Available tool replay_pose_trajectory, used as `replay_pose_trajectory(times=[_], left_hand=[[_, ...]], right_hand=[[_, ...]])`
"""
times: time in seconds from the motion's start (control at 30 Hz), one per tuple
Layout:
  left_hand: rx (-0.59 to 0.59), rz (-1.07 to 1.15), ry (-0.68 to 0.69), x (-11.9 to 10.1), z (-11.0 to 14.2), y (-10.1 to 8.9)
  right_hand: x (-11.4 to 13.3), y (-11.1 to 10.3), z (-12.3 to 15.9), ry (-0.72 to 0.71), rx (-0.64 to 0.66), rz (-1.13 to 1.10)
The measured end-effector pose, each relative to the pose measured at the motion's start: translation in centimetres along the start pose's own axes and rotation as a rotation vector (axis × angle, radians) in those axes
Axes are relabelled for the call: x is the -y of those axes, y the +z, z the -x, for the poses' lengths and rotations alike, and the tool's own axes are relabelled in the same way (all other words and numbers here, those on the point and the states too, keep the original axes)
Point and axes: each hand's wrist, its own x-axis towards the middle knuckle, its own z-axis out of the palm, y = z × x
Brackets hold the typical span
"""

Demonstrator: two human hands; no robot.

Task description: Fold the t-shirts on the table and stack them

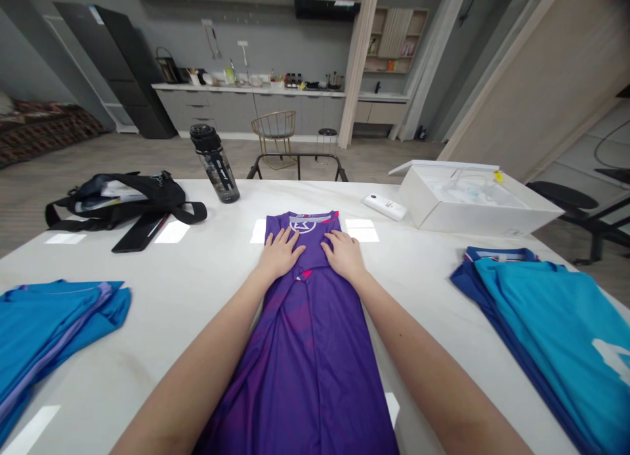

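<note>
A purple jersey [315, 350] lies lengthwise on the white table, its sides turned inward and its collar end away from me. The collar part is folded over toward me and shows a white emblem. My left hand [281, 253] rests flat with spread fingers on the left of this folded part. On its right side my right hand [343, 253] lies the same way, fingers apart. Neither hand grips the cloth. A small pink patch shows between my wrists. The jersey's near end runs out of view at the bottom.
Folded blue shirts [54, 330] lie at the left, and teal and navy shirts [556, 324] at the right. Farther back are a black bag [123, 195], a dark phone-like slab [140, 233], a water bottle [216, 166], a white remote [385, 207] and an open white box [472, 209].
</note>
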Motion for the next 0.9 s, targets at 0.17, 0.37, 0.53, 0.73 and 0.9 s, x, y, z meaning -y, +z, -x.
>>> replay_pose_trajectory(times=[0.17,0.37,0.53,0.73,0.9], left_hand=[[-0.048,0.036,0.019,0.1,0.2,0.5],[-0.123,-0.051,0.046,-1.2,0.9,-0.5],[-0.098,-0.128,0.178,-3.1,2.6,-2.5],[-0.057,-0.039,0.101,-4.1,6.5,-3.6],[-0.041,-0.124,0.014,-6.0,11.5,-4.7]], right_hand=[[-0.4,0.8,0.4,-0.002,0.040,0.025],[0.8,-0.2,0.6,-0.058,-0.038,0.160],[1.8,-1.3,0.8,-0.154,0.094,0.203],[3.6,-2.3,3.6,-0.058,0.050,0.158],[6.4,-3.3,7.1,-0.187,0.033,0.073]])
